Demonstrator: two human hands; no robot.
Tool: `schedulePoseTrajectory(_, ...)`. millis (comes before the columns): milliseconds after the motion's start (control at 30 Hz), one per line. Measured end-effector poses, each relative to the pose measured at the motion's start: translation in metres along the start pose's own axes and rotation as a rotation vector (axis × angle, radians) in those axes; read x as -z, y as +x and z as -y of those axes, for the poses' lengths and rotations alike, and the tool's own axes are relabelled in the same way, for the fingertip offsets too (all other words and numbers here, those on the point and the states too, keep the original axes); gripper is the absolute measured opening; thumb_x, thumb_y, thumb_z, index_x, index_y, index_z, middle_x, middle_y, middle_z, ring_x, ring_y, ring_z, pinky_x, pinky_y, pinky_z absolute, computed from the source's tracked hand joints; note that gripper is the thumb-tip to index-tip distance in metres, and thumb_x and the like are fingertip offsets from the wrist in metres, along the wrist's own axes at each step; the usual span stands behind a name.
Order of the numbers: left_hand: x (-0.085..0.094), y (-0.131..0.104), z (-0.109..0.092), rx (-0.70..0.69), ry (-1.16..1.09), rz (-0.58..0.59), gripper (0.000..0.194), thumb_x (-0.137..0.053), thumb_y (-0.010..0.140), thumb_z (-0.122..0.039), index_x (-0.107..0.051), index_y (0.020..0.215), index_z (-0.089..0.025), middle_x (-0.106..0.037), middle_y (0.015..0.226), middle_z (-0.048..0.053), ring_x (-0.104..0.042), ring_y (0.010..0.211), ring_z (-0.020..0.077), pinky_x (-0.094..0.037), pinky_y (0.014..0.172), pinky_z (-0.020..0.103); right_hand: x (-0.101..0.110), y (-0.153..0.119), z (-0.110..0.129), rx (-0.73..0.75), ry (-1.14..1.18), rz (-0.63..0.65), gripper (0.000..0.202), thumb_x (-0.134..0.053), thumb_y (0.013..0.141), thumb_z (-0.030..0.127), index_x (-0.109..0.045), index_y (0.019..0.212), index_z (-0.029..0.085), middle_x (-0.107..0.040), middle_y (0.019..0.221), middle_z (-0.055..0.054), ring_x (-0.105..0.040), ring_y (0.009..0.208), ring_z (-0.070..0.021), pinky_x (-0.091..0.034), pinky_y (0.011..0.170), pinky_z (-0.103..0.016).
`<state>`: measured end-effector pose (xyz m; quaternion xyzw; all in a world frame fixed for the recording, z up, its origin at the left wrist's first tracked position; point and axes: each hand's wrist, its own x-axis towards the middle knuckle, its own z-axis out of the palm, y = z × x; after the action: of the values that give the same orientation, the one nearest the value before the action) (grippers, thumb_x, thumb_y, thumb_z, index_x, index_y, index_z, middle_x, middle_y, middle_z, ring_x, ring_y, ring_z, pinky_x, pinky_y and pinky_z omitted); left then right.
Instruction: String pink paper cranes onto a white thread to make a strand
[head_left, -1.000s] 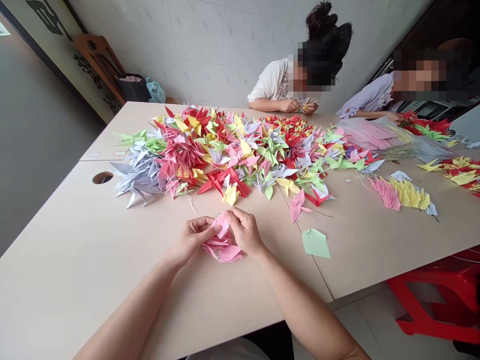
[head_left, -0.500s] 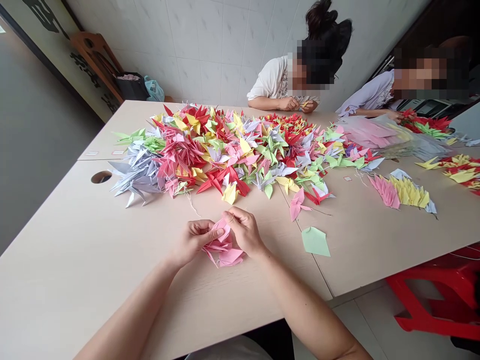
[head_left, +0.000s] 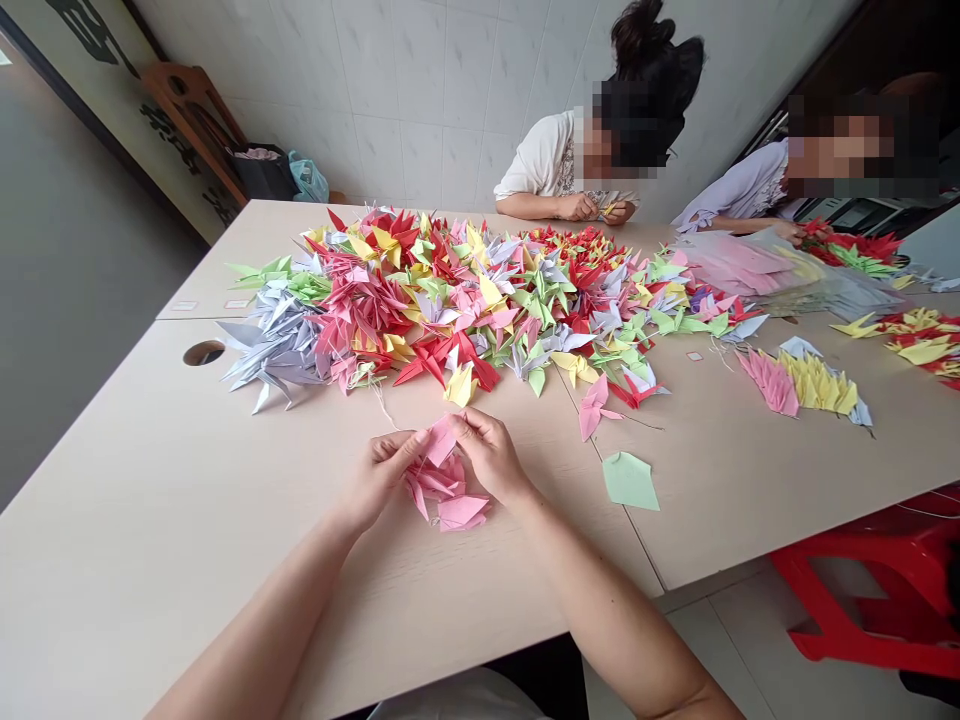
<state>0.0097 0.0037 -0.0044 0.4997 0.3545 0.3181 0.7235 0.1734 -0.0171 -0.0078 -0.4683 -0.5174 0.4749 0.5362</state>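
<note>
- Through the head camera I see the left hand (head_left: 379,480) pinching the near-left edge of a pink paper (head_left: 439,440) between thumb and fingers.
- My right hand (head_left: 491,455) has its grip on the same paper's upper right part, so both hands are clasped on one piece.
- That paper is held in front of me, above the near part of the surface (head_left: 225,560); just below it is a bunch of pink pieces (head_left: 463,512), with what looks like thread at its lower end.
- I judge the main risk to be tearing: thin paper between two pinches would rip or crease wrongly if the hands pulled unevenly.
- The bunch so close beneath could snag the thread or get its folds bent if a wrist dropped onto it.
- Beyond my fingertips is a yellow folded piece (head_left: 460,384) at the front of the big coloured heap (head_left: 450,290); a forward push could knock it or catch the loose white thread (head_left: 384,405).
- A green sheet (head_left: 631,481) lies apart on the right, where my right forearm could sweep it aside by swinging out.
</note>
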Motion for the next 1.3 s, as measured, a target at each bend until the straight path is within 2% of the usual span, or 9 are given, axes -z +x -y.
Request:
schedulePoseTrajectory(167, 0.004, 0.000, -0.002, -0.315, 0.077, -0.254, 0.030, -0.056, 0.091, -0.042, -0.068, 0.109, -0.021, -0.066, 0.119, 0.008, -0.060, 0.111, 0.0231, -0.043, 0.099, 0.033, 0.009, 0.004, 0.002, -0.079, 0.159, -0.116, 0.040, -0.058, 0.084, 0.049, -0.039, 0.065, 0.020, -0.030, 0.061, 0.005, -0.026, 0.054, -0.0082, -0.025, 0.050, -0.023)
schedulePoseTrajectory(233, 0.005, 0.000, -0.002, -0.366, 0.114, -0.317, 0.031, -0.059, 0.089, -0.042, -0.065, 0.113, -0.023, -0.062, 0.124, 0.007, -0.056, 0.117, 0.0238, -0.040, 0.103, 0.035, 0.013, 0.006, 0.003, -0.086, 0.204, -0.155, 0.042, -0.059, 0.082, 0.051, -0.037, 0.065, 0.020, -0.027, 0.061, 0.006, -0.023, 0.052, -0.0078, -0.021, 0.048, -0.023)
schedulePoseTrajectory(300, 0.006, 0.000, -0.001, -0.326, 0.166, -0.284, 0.035, -0.062, 0.086, -0.043, -0.064, 0.114, -0.023, -0.060, 0.127, 0.008, -0.053, 0.120, 0.0245, -0.039, 0.104, 0.035, 0.016, 0.007, 0.004, -0.072, 0.235, -0.182, 0.043, -0.061, 0.082, 0.051, -0.036, 0.064, 0.021, -0.023, 0.060, 0.006, -0.019, 0.051, -0.0076, -0.018, 0.047, -0.024)
schedulePoseTrajectory(533, 0.003, -0.003, 0.004, -0.209, 0.308, 0.080, 0.071, -0.082, 0.067, -0.031, -0.054, 0.132, -0.027, -0.051, 0.140, 0.009, -0.052, 0.122, 0.0296, -0.042, 0.102, 0.037, 0.019, 0.005, 0.008, -0.101, 0.292, -0.187, 0.043, -0.059, 0.083, 0.052, -0.036, 0.064, 0.022, -0.021, 0.054, 0.007, -0.017, 0.046, -0.0075, -0.016, 0.043, -0.024)
schedulePoseTrajectory(633, 0.003, -0.003, 0.003, -0.203, 0.304, 0.110, 0.059, -0.076, 0.075, -0.033, -0.055, 0.130, -0.024, -0.059, 0.129, 0.010, -0.059, 0.110, 0.0271, -0.045, 0.096, 0.037, 0.017, 0.004, 0.008, -0.099, 0.305, -0.119, 0.042, -0.057, 0.085, 0.052, -0.038, 0.064, 0.021, -0.025, 0.052, 0.008, -0.023, 0.045, -0.0073, -0.021, 0.043, -0.023)
schedulePoseTrajectory(733, 0.001, -0.001, 0.003, -0.237, 0.315, 0.081, 0.027, -0.064, 0.086, -0.033, -0.066, 0.109, -0.020, -0.068, 0.106, 0.008, -0.063, 0.096, 0.0218, -0.048, 0.086, 0.032, 0.015, 0.003, 0.008, -0.046, 0.255, -0.069, 0.039, -0.055, 0.087, 0.049, -0.041, 0.065, 0.021, -0.030, 0.053, 0.007, -0.028, 0.046, -0.0072, -0.024, 0.046, -0.023)
schedulePoseTrajectory(800, 0.000, 0.000, 0.003, -0.278, 0.360, 0.047, 0.016, -0.063, 0.087, -0.032, -0.070, 0.093, -0.019, -0.069, 0.094, 0.007, -0.063, 0.089, 0.0196, -0.048, 0.082, 0.030, 0.015, 0.002, 0.010, -0.010, 0.158, -0.063, 0.038, -0.054, 0.088, 0.048, -0.041, 0.065, 0.020, -0.030, 0.054, 0.007, -0.028, 0.047, -0.0073, -0.024, 0.047, -0.023)
schedulePoseTrajectory(1033, 0.003, 0.004, 0.001, -0.201, 0.339, -0.204, 0.023, -0.068, 0.082, -0.039, -0.069, 0.084, -0.017, -0.069, 0.078, 0.003, -0.057, 0.064, 0.0134, -0.044, 0.061, 0.024, 0.020, -0.003, 0.014, 0.226, -0.215, -0.216, 0.033, -0.051, 0.091, 0.038, -0.042, 0.066, 0.019, -0.033, 0.060, 0.005, -0.031, 0.055, -0.0089, -0.026, 0.053, -0.024)
schedulePoseTrajectory(1300, 0.009, 0.007, -0.002, -0.174, 0.130, -0.187, 0.025, -0.074, 0.076, -0.040, -0.069, 0.079, -0.017, -0.070, 0.074, 0.002, -0.061, 0.068, 0.0146, -0.047, 0.066, 0.025, 0.025, 0.002, 0.014, 0.205, -0.139, -0.294, 0.037, -0.052, 0.090, 0.041, -0.037, 0.063, 0.020, -0.027, 0.057, 0.006, -0.026, 0.053, -0.0084, -0.021, 0.049, -0.024)
